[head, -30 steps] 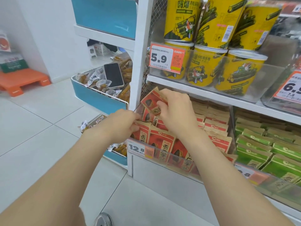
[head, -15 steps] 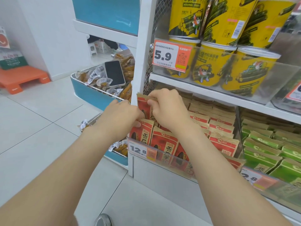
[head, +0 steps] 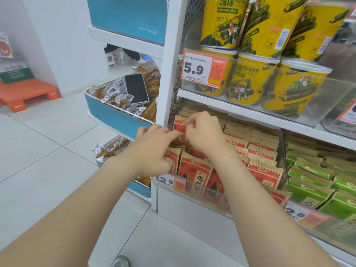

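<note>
Right-hand fingers together, pinching top edge of red seed packet. Left-hand fingers apart and fairly straight, index tip touching packet's lower edge. Packet upright, lifted above row of red packets at left end of lower shelf, at 10 o'clock from right hand. Left hand at packet's 7 o'clock. Green packets at 4 o'clock, yellow tubs at 1 o'clock, phone in snack bin at 10 o'clock.
</note>
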`<move>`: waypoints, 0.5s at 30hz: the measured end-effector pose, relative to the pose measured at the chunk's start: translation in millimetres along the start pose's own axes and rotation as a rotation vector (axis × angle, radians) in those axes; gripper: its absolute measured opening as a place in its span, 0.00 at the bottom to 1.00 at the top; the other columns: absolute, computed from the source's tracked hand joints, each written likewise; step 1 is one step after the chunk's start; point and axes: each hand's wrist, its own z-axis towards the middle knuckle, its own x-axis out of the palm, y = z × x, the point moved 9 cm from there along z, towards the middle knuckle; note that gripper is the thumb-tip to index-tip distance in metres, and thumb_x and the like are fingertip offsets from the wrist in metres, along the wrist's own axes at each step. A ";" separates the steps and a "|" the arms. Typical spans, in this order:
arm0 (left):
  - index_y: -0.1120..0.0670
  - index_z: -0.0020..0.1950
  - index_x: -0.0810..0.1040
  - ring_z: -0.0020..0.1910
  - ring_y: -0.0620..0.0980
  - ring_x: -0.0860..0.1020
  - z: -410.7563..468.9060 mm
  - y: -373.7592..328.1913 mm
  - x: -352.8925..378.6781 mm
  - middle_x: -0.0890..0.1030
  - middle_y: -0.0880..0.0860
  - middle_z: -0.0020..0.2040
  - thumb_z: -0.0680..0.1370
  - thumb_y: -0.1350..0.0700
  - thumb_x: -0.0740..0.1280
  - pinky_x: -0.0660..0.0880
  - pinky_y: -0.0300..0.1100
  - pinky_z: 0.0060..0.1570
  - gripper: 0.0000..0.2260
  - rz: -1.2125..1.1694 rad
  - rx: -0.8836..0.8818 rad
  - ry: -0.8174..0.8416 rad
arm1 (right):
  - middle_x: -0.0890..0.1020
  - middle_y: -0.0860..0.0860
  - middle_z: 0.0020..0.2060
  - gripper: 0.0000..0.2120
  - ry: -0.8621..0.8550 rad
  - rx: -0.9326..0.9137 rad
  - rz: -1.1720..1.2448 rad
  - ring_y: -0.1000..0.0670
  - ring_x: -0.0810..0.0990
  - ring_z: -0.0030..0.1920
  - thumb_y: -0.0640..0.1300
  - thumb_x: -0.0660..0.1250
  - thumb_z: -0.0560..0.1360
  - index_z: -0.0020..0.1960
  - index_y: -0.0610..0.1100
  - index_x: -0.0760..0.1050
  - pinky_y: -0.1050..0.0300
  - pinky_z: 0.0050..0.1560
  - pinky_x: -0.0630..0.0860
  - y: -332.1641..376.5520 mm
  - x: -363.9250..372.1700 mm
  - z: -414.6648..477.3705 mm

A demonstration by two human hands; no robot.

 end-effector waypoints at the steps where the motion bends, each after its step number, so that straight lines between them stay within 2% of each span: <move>1: 0.39 0.76 0.69 0.65 0.50 0.66 0.8 -1.1 0.6 0.75 0.45 0.61 0.73 0.50 0.67 0.61 0.58 0.70 0.30 0.033 0.009 0.002 | 0.87 0.44 0.56 0.17 -0.070 0.007 0.014 0.39 0.83 0.59 0.37 0.60 0.80 0.61 0.46 0.85 0.38 0.65 0.79 -3.1 -7.3 2.7; 3: 0.37 0.73 0.72 0.63 0.50 0.64 1.2 -3.5 1.3 0.73 0.45 0.59 0.72 0.46 0.62 0.59 0.59 0.69 0.28 0.086 0.012 0.015 | 0.83 0.45 0.67 0.23 -0.061 0.001 -0.033 0.39 0.78 0.70 0.35 0.60 0.81 0.73 0.47 0.78 0.37 0.72 0.73 -5.6 -6.3 8.5; 6: 0.40 0.68 0.76 0.63 0.50 0.64 0.6 -6.6 -0.2 0.72 0.46 0.57 0.70 0.45 0.59 0.58 0.62 0.70 0.26 0.126 -0.009 0.036 | 0.81 0.45 0.69 0.28 0.023 0.012 -0.151 0.37 0.72 0.73 0.36 0.60 0.82 0.81 0.51 0.68 0.38 0.72 0.64 -9.4 5.6 16.6; 8: 0.44 0.63 0.79 0.64 0.50 0.66 2.3 -8.7 0.1 0.74 0.45 0.56 0.70 0.46 0.61 0.58 0.65 0.71 0.22 0.147 -0.010 0.043 | 0.83 0.46 0.65 0.25 0.040 0.035 -0.194 0.36 0.71 0.71 0.40 0.62 0.81 0.77 0.54 0.72 0.40 0.68 0.63 -14.4 10.3 21.9; 11: 0.48 0.55 0.77 0.65 0.51 0.68 5.1 -12.6 1.7 0.77 0.45 0.51 0.71 0.48 0.64 0.57 0.66 0.71 0.13 0.188 -0.020 0.048 | 0.84 0.49 0.59 0.16 0.077 0.043 -0.242 0.38 0.73 0.68 0.44 0.69 0.77 0.63 0.56 0.83 0.43 0.62 0.62 -15.2 16.7 24.0; 13: 0.48 0.56 0.75 0.65 0.53 0.67 4.6 -15.6 4.1 0.77 0.46 0.52 0.73 0.47 0.65 0.57 0.67 0.71 0.14 0.208 -0.032 0.060 | 0.85 0.51 0.55 0.10 0.058 0.027 -0.255 0.40 0.75 0.66 0.44 0.71 0.77 0.55 0.56 0.85 0.44 0.60 0.62 -12.9 17.6 24.1; 15: 0.45 0.63 0.74 0.65 0.54 0.67 2.8 -16.6 7.3 0.76 0.46 0.54 0.72 0.45 0.63 0.56 0.68 0.71 0.20 0.213 -0.039 0.091 | 0.86 0.51 0.52 0.09 -0.002 -0.024 -0.235 0.42 0.78 0.63 0.43 0.71 0.79 0.53 0.55 0.86 0.44 0.62 0.65 -9.4 14.0 23.7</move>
